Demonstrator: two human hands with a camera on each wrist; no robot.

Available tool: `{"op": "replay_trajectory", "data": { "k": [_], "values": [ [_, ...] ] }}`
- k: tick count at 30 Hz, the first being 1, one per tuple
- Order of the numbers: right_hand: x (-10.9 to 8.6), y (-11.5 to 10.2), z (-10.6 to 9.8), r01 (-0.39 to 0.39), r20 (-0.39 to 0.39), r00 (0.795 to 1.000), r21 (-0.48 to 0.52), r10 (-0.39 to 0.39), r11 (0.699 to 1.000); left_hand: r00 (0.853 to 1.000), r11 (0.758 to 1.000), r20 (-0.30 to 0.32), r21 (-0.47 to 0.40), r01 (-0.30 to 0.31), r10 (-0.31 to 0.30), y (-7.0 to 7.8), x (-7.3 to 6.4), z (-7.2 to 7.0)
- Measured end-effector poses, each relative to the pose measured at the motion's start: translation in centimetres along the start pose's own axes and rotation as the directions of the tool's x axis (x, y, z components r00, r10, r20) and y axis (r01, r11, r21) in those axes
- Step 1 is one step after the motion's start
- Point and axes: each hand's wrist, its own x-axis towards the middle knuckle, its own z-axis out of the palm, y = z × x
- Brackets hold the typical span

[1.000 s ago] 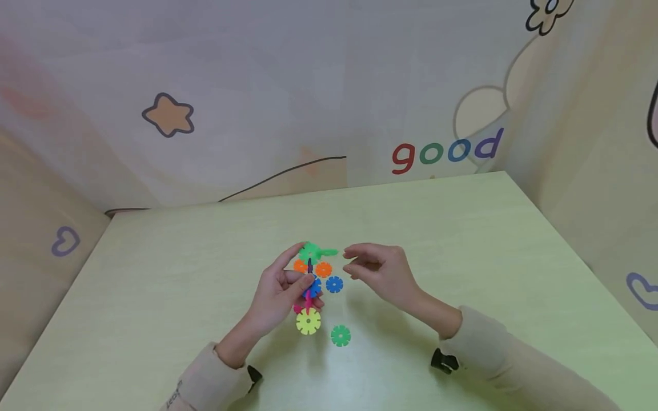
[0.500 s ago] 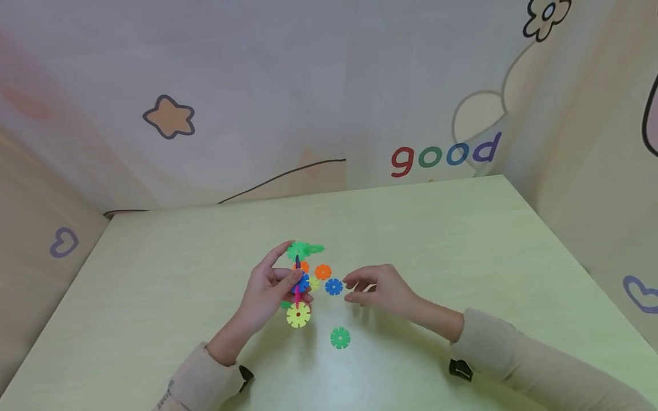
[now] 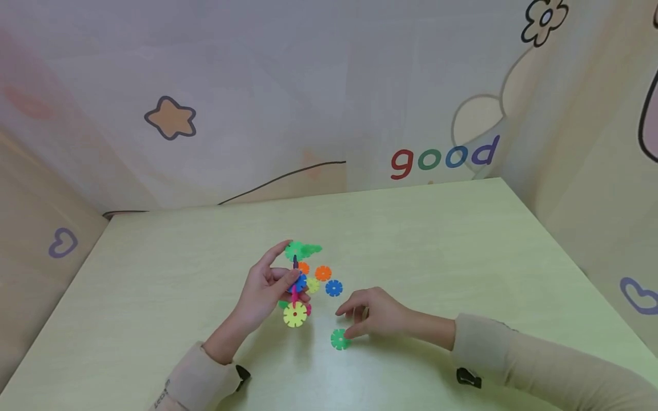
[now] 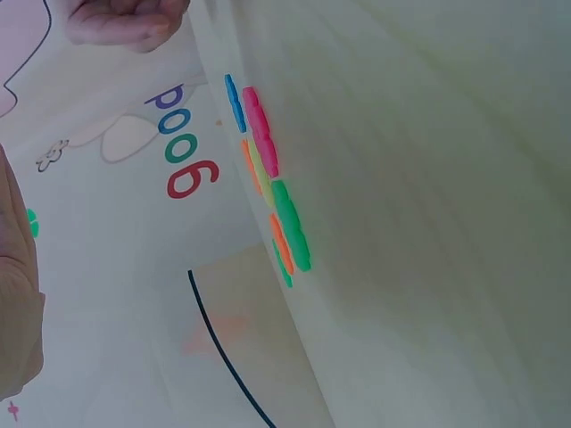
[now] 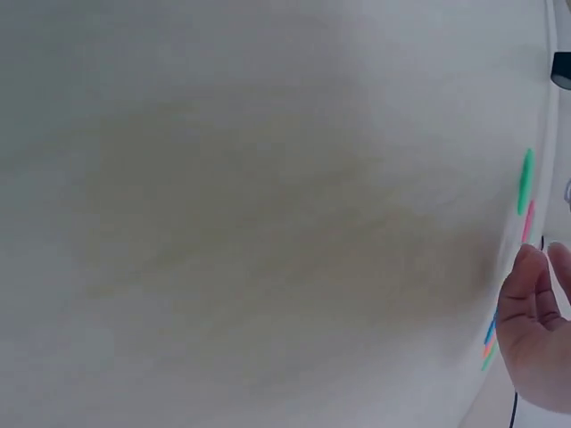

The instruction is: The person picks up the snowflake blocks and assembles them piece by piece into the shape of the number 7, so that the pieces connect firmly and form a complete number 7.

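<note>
My left hand (image 3: pixel 262 294) pinches a chain of joined notched plastic discs between thumb and fingers, raised over the table. The chain has a green disc (image 3: pixel 295 250) on top, a purple one (image 3: pixel 295 262) edge-on, a blue one by the thumb, a pink one edge-on and a yellow disc (image 3: pixel 295 315) at the bottom. My right hand (image 3: pixel 377 311) is low over the table with its fingers loosely bent and apart from the thumb. Its thumb tip overlaps the right rim of a loose green disc (image 3: pixel 339 339). In the right wrist view, the right hand's fingers (image 5: pixel 526 285) show at the edge.
Between the hands lie loose discs on the pale green table (image 3: pixel 437 240): an orange disc (image 3: pixel 323 273), a blue disc (image 3: pixel 333 288) and a yellow disc (image 3: pixel 313 285). Others, including a pink disc (image 3: pixel 308 309), are partly covered by the left hand and chain. A printed curtain stands behind.
My right hand has come down from beside the chain's top to the loose green disc. My left hand has shifted slightly left with the chain, uncovering a loose yellow disc.
</note>
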Motion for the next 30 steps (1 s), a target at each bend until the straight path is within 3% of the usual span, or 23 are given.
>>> {"op": "replay_trajectory", "data": {
  "k": [7, 17, 23, 30],
  "values": [
    [0.0, 0.3, 0.9, 0.067, 0.069, 0.996, -0.095, -0.061, 0.993, 1.000, 1.000, 0.016, 0.007, -0.015, 0.014, 0.1, 0.0, -0.1],
    [0.1, 0.0, 1.4, 0.073, 0.080, 0.995, -0.229, -0.056, 0.971, 1.000, 1.000, -0.001, 0.004, -0.007, 0.007, 0.4, 0.0, -0.1],
    [0.0, 0.0, 1.5, 0.024, 0.058, 0.998, -0.187, -0.013, 0.982, 1.000, 1.000, 0.007, -0.008, 0.002, -0.002, 0.4, -0.1, -0.1],
    [0.2, -0.2, 0.2, -0.033, 0.049, 0.998, -0.035, 0.035, 0.999, 0.999, 1.000, 0.032, -0.011, -0.001, 0.001, 0.4, -0.3, -0.1]
  ]
}}
